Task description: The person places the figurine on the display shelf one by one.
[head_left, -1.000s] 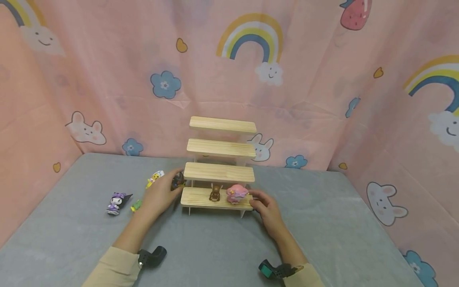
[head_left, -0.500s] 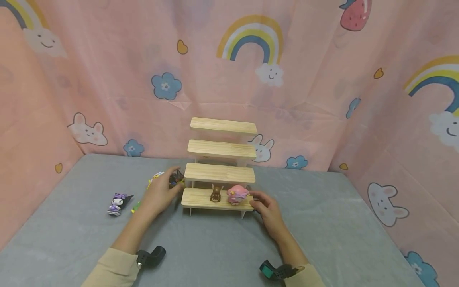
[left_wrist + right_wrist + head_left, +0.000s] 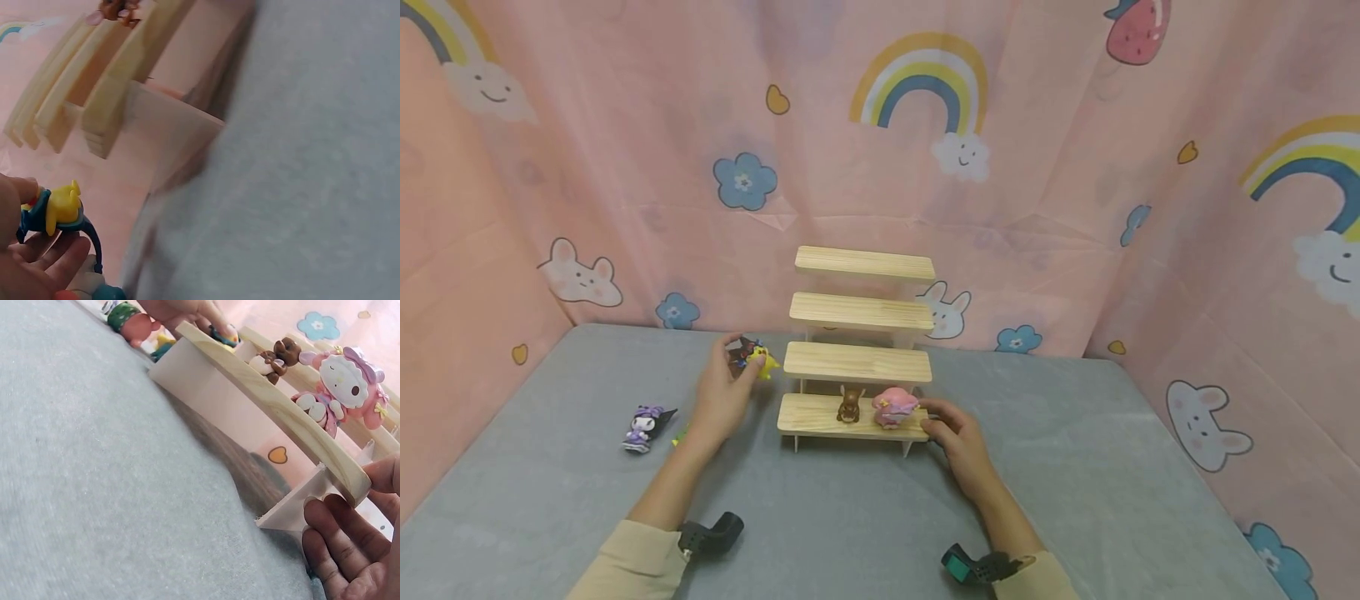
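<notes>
A four-step wooden display stand [image 3: 859, 362] stands at the middle of the table. My left hand [image 3: 718, 396] pinches a small yellow toy figure [image 3: 763, 362] with a dark cape-like part, off the stand's left side. In the left wrist view the yellow figure [image 3: 64, 203] sits between thumb and fingers. On the lowest step are a brown toy figure [image 3: 849, 406] and, to its right, a pink-hooded one [image 3: 895, 408]. My right hand [image 3: 958, 442] grips that step's right end. The right wrist view shows the thumb at the board's edge and the fingers below it.
A white-and-purple toy figure [image 3: 642, 429] with a black point lies on the grey table cloth [image 3: 850, 517] at the left. A green toy [image 3: 680, 435] is mostly hidden behind my left arm. A pink printed curtain [image 3: 880, 183] hangs behind the table.
My left hand has drawn back leftward from the stand with the toy figure, which has turned so its yellow side shows. The right hand keeps its place on the step.
</notes>
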`<control>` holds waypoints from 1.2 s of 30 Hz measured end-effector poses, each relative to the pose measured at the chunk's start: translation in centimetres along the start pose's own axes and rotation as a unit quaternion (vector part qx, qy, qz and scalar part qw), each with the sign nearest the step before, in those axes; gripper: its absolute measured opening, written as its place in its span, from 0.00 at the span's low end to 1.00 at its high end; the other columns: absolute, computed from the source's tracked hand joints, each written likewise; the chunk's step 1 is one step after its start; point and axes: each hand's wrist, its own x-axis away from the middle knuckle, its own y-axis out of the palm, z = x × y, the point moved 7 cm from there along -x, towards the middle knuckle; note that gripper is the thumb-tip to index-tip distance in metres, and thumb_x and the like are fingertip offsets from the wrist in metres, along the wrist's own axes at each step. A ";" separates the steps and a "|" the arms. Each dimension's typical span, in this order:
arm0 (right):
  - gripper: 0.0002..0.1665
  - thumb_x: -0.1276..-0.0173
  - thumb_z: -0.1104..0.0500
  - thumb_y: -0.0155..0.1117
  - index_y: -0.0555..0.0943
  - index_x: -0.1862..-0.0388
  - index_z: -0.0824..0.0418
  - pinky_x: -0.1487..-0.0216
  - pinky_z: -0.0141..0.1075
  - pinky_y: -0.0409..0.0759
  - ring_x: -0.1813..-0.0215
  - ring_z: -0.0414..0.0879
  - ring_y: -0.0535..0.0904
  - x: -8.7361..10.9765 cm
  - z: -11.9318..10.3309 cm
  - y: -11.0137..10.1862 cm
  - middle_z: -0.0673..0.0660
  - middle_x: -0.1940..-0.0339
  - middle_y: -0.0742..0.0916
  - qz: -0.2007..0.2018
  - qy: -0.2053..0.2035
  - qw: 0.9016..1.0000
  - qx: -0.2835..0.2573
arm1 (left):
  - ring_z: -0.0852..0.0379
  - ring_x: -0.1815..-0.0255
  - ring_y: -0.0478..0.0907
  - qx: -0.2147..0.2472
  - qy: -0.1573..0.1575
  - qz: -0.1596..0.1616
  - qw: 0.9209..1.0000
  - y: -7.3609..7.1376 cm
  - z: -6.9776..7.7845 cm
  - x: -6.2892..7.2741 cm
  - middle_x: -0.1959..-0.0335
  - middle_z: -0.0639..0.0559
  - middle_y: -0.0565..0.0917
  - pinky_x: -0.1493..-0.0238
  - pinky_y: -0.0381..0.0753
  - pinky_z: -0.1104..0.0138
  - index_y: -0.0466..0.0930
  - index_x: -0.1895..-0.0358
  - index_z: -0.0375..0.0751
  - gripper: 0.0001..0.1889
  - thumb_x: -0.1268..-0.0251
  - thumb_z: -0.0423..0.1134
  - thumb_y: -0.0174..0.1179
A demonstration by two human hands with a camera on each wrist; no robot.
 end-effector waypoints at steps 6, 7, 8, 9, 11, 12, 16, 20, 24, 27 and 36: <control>0.17 0.28 0.64 0.58 0.82 0.43 0.64 0.50 0.30 0.80 0.51 0.41 0.80 0.1 -0.1 -0.2 0.64 0.42 0.85 0.000 -0.003 1.000 -0.002 | 0.38 0.25 0.67 0.053 0.013 -0.006 0.998 -0.5 1.1 0.1 0.25 0.35 0.67 0.28 0.73 0.48 0.55 0.21 0.42 0.29 0.19 0.43 0.49; 0.17 0.28 0.64 0.58 0.82 0.43 0.64 0.50 0.30 0.80 0.51 0.41 0.80 0.1 -0.2 -0.3 0.64 0.42 0.85 0.000 -0.003 1.000 -0.003 | 0.38 0.24 0.67 0.056 0.016 -0.004 0.998 -0.5 1.4 0.1 0.24 0.36 0.66 0.28 0.73 0.48 0.56 0.21 0.42 0.29 0.19 0.43 0.49; 0.17 0.28 0.64 0.58 0.82 0.43 0.64 0.50 0.30 0.80 0.51 0.41 0.80 0.2 -0.2 -0.3 0.64 0.42 0.85 0.000 -0.004 1.000 -0.003 | 0.38 0.24 0.66 0.062 0.022 -0.002 0.998 -0.6 1.8 0.2 0.24 0.36 0.66 0.28 0.72 0.49 0.57 0.22 0.42 0.28 0.19 0.42 0.49; 0.17 0.28 0.64 0.58 0.82 0.43 0.64 0.50 0.30 0.80 0.51 0.41 0.80 0.2 -0.2 -0.3 0.64 0.42 0.85 0.000 -0.003 1.000 -0.003 | 0.38 0.24 0.67 0.065 0.027 -0.001 0.998 -0.7 2.1 0.3 0.24 0.37 0.66 0.28 0.73 0.49 0.58 0.22 0.41 0.27 0.19 0.42 0.48; 0.17 0.28 0.63 0.58 0.82 0.43 0.64 0.50 0.30 0.80 0.50 0.41 0.80 0.2 -0.2 -0.4 0.64 0.42 0.85 0.002 -0.002 1.000 -0.001 | 0.38 0.24 0.67 0.067 0.034 0.000 0.997 -0.7 2.5 0.3 0.23 0.37 0.66 0.29 0.74 0.50 0.60 0.23 0.41 0.26 0.19 0.42 0.48; 0.17 0.28 0.63 0.58 0.83 0.43 0.64 0.50 0.30 0.80 0.50 0.41 0.80 0.2 -0.2 -0.5 0.63 0.42 0.85 0.003 -0.001 1.000 -0.001 | 0.38 0.24 0.67 0.068 0.035 0.000 0.997 -0.7 2.6 0.4 0.24 0.38 0.66 0.30 0.75 0.51 0.60 0.23 0.41 0.26 0.19 0.42 0.48; 0.17 0.28 0.64 0.58 0.83 0.43 0.64 0.50 0.30 0.80 0.51 0.40 0.80 0.2 -0.2 -0.5 0.64 0.42 0.85 0.002 -0.004 1.000 -0.008 | 0.41 0.25 0.69 0.093 0.031 -0.008 0.995 -0.6 3.2 0.6 0.24 0.38 0.67 0.36 0.81 0.61 0.57 0.22 0.42 0.28 0.19 0.42 0.50; 0.16 0.28 0.63 0.59 0.83 0.44 0.65 0.51 0.29 0.80 0.53 0.39 0.80 0.0 -0.4 -0.3 0.65 0.43 0.85 -0.003 -0.009 1.000 -0.015 | 0.43 0.26 0.71 0.113 0.021 -0.014 0.993 -0.6 3.8 0.7 0.25 0.37 0.69 0.43 0.84 0.70 0.54 0.21 0.42 0.31 0.21 0.44 0.53; 0.17 0.27 0.63 0.58 0.82 0.43 0.65 0.51 0.29 0.80 0.52 0.39 0.80 0.0 -0.4 0.0 0.65 0.43 0.85 -0.009 -0.011 1.000 -0.018 | 0.43 0.27 0.73 0.110 0.041 -0.034 0.993 -0.3 5.0 0.5 0.26 0.39 0.70 0.46 0.84 0.72 0.58 0.23 0.40 0.30 0.22 0.44 0.55; 0.17 0.28 0.64 0.58 0.82 0.43 0.65 0.51 0.29 0.80 0.52 0.39 0.80 0.1 -0.2 0.0 0.65 0.43 0.85 -0.007 -0.006 1.000 -0.021 | 0.44 0.30 0.75 0.108 0.068 -0.050 0.991 0.1 6.2 0.2 0.27 0.41 0.72 0.46 0.84 0.71 0.62 0.25 0.39 0.28 0.22 0.44 0.54; 0.16 0.29 0.64 0.60 0.84 0.45 0.63 0.52 0.30 0.80 0.53 0.40 0.80 0.2 -0.2 -0.1 0.64 0.44 0.86 0.005 -0.014 1.000 -0.016 | 0.58 0.45 0.83 0.129 0.139 -0.023 0.982 1.0 10.6 -0.2 0.42 0.44 0.85 0.45 0.81 0.70 0.74 0.33 0.45 0.24 0.29 0.42 0.64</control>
